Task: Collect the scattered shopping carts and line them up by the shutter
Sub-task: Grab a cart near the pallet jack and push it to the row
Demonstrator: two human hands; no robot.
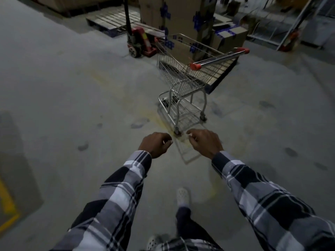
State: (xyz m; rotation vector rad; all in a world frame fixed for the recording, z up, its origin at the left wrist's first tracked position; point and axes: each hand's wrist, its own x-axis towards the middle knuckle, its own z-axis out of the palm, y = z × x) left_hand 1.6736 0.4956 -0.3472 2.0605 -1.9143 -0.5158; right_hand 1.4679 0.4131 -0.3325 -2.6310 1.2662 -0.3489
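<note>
Low in the middle of the view, both hands stretched forward over the floor [72,87], plaid sleeves [116,196] down to the wrists. Left hand [155,144] with fingers [167,140] curled into a loose fist, holding nothing. Right hand [205,143] likewise curled, fingers tucked under, gripping nothing and touching nothing.

Ahead of the fingers, apart from them, a cart [188,82]: silver wire mesh basket, tubular metal frame, lower wire rack, small castors, steel handle bar with red plastic end caps. Handle turned toward the right and away; nearest castor just beyond the fingertips in the view, though down on the floor.

Floor of grey concrete, scuffed, blotched with dark stains and faint yellow paint. Beyond the cart, tall brown cardboard boxes [183,19] with blue tape, on a slatted pallet [215,73]. Left of those, a red pallet jack [139,42] with black handle, and another wooden pallet [112,20] farther off. Below the fingers, pale perforated clogs [183,196].
</note>
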